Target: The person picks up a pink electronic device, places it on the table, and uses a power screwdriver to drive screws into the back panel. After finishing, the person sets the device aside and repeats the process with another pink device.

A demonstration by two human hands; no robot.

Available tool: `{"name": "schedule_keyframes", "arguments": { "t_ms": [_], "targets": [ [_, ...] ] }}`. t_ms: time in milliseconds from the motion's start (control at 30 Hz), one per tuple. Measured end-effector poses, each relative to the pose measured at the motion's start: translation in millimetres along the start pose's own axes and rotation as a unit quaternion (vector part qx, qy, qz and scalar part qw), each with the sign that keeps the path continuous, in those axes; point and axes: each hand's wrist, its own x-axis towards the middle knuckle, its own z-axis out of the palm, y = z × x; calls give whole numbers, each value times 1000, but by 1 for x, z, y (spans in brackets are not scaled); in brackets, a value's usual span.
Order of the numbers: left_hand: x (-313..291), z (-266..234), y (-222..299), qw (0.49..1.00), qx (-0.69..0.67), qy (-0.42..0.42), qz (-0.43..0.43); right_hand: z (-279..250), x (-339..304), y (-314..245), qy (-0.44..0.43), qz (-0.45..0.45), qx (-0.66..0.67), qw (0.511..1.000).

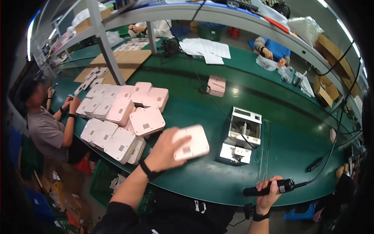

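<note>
My left hand grips a pale pink square plastic housing by its left side, above the green table. Slots and corner holes show on the housing's upper face. My right hand is closed around a black corded electric screwdriver at the table's near edge; the tool lies roughly level, its cable running off to the right. Between the hands and farther back stands a metal fixture with a small white block on its front part. Left of my left hand are stacked pink housings and white housings.
A single pink housing sits farther back on the green table. A dark cable hangs across the middle. At the left a person handles small parts; other people work across the table. An overhead shelf spans the back.
</note>
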Motion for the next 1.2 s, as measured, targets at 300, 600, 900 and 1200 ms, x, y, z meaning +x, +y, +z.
{"name": "schedule_keyframes", "arguments": {
  "t_ms": [300, 600, 900, 1200],
  "targets": [
    [-54, 7, 14, 978, -105, -156, 95, 45, 21, -8, -84, -28, -48, 995],
    [4, 35, -63, 966, -17, 206, -158, 100, 38, -29, -161, -95, -66, 980],
    [47, 60, -73, 825, -511, -56, -237, 100, 44, -41, -170, -105, -79, 977],
    [41, 41, -20, 978, -190, -46, -70, 111, 75, -36, -151, -106, -5, 983]
  ]
}}
